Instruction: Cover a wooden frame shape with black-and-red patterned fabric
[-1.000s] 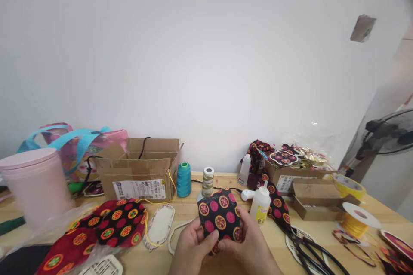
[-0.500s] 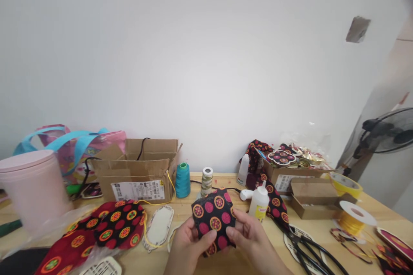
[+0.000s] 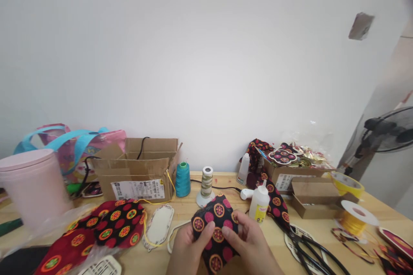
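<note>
A small piece of black fabric [image 3: 215, 240] with pink dots and orange-ringed flowers is held between my two hands, low in the middle of the view. My left hand [image 3: 191, 247] grips its left side, thumb pressed on the printed face. On the right side my right hand [image 3: 248, 240] pinches it, with the thumb on the front and the fingers curled behind. Whatever lies behind the fabric is hidden. Just beyond my right hand stands a glue bottle [image 3: 259, 203] with a pointed tip. A pale oval frame [image 3: 174, 236] lies partly covered by my left hand.
Scissors [image 3: 309, 249] lie at right, near a spool of yellow cord [image 3: 356, 219]. Behind stand a teal thread cone [image 3: 183, 180], a metallic thread spool [image 3: 207, 182] and an open cardboard box [image 3: 135, 172]. Red and black fabric [image 3: 112, 223] and a pink bin [image 3: 34, 189] are left.
The fabric has tilted, its lower corner now hanging further down. Both thumbs have moved up and closer together on its printed face.
</note>
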The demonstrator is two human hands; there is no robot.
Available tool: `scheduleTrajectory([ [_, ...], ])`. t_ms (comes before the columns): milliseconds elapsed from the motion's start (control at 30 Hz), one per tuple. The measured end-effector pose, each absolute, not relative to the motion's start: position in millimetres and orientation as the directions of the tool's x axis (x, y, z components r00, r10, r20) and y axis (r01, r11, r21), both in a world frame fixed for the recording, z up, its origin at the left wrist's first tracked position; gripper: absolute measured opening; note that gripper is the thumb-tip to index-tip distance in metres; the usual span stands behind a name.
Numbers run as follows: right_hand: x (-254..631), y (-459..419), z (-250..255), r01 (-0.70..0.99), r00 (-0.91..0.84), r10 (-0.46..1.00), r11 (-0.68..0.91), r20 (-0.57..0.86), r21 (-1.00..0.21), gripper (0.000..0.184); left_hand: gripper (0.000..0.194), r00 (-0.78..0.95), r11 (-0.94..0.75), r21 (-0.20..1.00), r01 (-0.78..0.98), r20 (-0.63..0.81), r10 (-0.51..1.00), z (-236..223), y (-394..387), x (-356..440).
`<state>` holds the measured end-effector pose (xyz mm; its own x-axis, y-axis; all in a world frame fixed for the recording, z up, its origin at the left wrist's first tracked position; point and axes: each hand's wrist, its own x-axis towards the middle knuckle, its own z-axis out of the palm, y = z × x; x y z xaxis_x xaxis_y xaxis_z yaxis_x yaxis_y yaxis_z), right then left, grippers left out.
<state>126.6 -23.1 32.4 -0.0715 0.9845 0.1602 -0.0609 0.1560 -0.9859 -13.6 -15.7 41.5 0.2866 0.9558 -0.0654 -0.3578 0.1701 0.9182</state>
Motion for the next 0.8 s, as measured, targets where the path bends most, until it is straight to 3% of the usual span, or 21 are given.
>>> scheduleTrajectory([
  [100,128,-22,40,0.029,0.019,0.981,0.195,0.195,-0.98,0.027,0.03,0.359,0.107,0.929,-0.354,0.029,0.933,36,-17,-9],
  [200,128,-22,45,0.089,0.079,0.971,0.217,0.224,-0.972,0.029,0.031,0.308,0.056,0.957,-0.283,0.036,0.951,33,-18,-5],
  [400,124,-26,49,-0.082,-0.03,0.971,0.235,0.239,-0.968,0.019,0.036,0.311,0.216,0.92,-0.327,-0.111,0.944,37,-19,-8],
  [600,124,-27,50,-0.024,0.033,0.974,0.227,0.226,-0.974,0.022,0.041,0.162,0.282,0.902,-0.327,-0.24,0.957,39,-19,-10],
  [800,126,-24,46,-0.001,0.047,0.973,0.224,0.224,-0.975,0.024,0.03,0.344,0.18,0.864,-0.47,-0.009,0.939,42,-18,-9],
])
